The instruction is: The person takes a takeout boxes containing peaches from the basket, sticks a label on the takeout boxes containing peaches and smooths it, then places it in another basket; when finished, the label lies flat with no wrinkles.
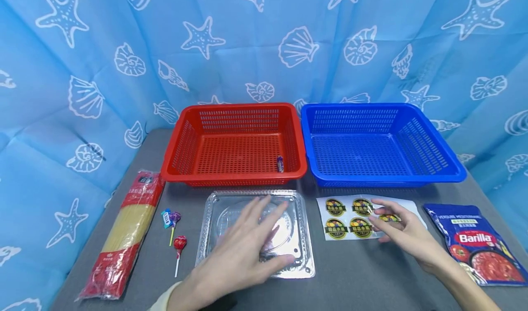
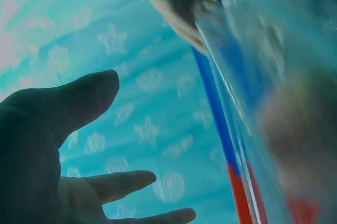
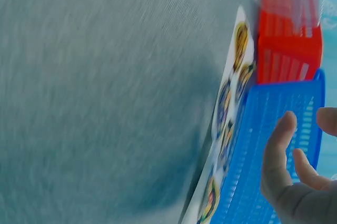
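Note:
My left hand (image 1: 243,247) is spread over a clear plastic clamshell box (image 1: 303,251), fingers straight; whether it touches the lid I cannot tell. In the left wrist view the left hand (image 2: 79,155) shows its thumb and fingers apart. Above the sheet of round fruit stickers (image 1: 326,210) hovers my right hand (image 1: 406,235), its fingers loosely bent with nothing between them. The sticker sheet (image 3: 224,113) also lies beyond the right hand (image 3: 295,182) in the right wrist view. Part of the sheet is hidden behind that hand.
A red basket (image 1: 233,178) with a small wrapped candy (image 1: 280,164) stands at the back, beside a blue basket (image 1: 383,180). Left lie a spaghetti pack (image 1: 128,224), a red lollipop (image 1: 179,243), a purple lollipop (image 1: 175,217) and a blue-wrapped candy (image 1: 166,218). A Barilla pouch (image 1: 474,242) lies right.

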Demonstrator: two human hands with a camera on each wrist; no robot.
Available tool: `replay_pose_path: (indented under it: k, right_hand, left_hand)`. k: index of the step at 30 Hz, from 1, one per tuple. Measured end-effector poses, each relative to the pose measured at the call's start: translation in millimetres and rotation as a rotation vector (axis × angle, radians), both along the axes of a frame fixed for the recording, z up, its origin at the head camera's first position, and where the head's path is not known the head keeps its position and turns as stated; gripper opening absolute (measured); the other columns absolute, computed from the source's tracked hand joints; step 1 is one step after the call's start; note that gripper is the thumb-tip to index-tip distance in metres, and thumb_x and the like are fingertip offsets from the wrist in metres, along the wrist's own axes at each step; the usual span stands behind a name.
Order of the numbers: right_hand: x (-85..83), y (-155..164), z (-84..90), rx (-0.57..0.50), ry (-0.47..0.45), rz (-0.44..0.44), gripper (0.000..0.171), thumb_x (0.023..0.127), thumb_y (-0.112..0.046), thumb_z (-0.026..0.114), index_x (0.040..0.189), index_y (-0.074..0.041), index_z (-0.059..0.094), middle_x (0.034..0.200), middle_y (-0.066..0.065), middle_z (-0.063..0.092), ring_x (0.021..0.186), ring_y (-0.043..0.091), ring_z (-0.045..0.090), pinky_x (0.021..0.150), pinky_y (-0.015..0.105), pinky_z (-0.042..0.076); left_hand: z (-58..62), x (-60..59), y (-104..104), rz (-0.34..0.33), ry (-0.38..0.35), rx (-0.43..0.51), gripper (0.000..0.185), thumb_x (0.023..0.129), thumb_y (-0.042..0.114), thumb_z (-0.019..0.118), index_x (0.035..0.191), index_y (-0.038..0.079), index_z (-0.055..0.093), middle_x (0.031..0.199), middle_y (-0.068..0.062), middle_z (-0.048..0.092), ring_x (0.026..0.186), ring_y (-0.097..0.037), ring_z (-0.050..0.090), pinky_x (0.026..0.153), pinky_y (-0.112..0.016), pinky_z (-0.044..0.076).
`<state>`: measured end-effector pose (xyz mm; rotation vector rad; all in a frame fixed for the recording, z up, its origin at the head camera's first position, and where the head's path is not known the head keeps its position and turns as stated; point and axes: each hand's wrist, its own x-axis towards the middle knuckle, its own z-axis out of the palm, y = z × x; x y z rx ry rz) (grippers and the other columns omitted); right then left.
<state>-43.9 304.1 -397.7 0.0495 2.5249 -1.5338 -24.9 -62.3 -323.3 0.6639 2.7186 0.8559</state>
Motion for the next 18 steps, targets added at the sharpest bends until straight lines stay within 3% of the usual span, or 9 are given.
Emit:
replay_pose_path:
  k: [6, 11, 18]
  right_hand:
    - [-6.7, 14, -4.1, 0.255, 0.109, 0.039, 0.052, 0.097, -0.016, 0.069, 0.142, 0.004, 0.052, 0.119, 0.028, 0.062, 0.073, -0.004, 0.066, 0.060, 0.026, 0.057]
    - [-12.7, 22, -9.3, 0.481, 0.284, 0.047, 0.048, 0.085, -0.010, 0.080, 0.128, 0.005, 0.065, 0.102, 0.024, 0.067, 0.067, -0.012, 0.056, 0.059, 0.021, 0.047]
    - [-24.1, 22, -11.6, 0.570, 0.294, 0.076, 0.043, 0.087, -0.014, 0.079, 0.124, 0.005, 0.068, 0.101, 0.023, 0.066, 0.067, -0.006, 0.052, 0.056, 0.022, 0.042]
  left_hand:
    - [-10.5, 7.6, 45, -0.136, 0.188, -0.049, 0.083, 0.091, 0.058, 0.069, 0.160, 0.025, 0.036, 0.160, -0.014, 0.042, 0.147, -0.038, 0.043, 0.111, -0.057, 0.048]
    - [-18.1, 6.4, 90, -0.183, 0.269, -0.174, 0.081, 0.092, 0.064, 0.063, 0.159, 0.025, 0.037, 0.158, -0.012, 0.045, 0.143, -0.035, 0.049, 0.101, -0.046, 0.057]
    - [-39.3, 1.5, 145, -0.199, 0.325, -0.363, 0.081, 0.089, 0.073, 0.059, 0.154, 0.027, 0.045, 0.150, -0.004, 0.053, 0.139, -0.027, 0.053, 0.097, -0.032, 0.058]
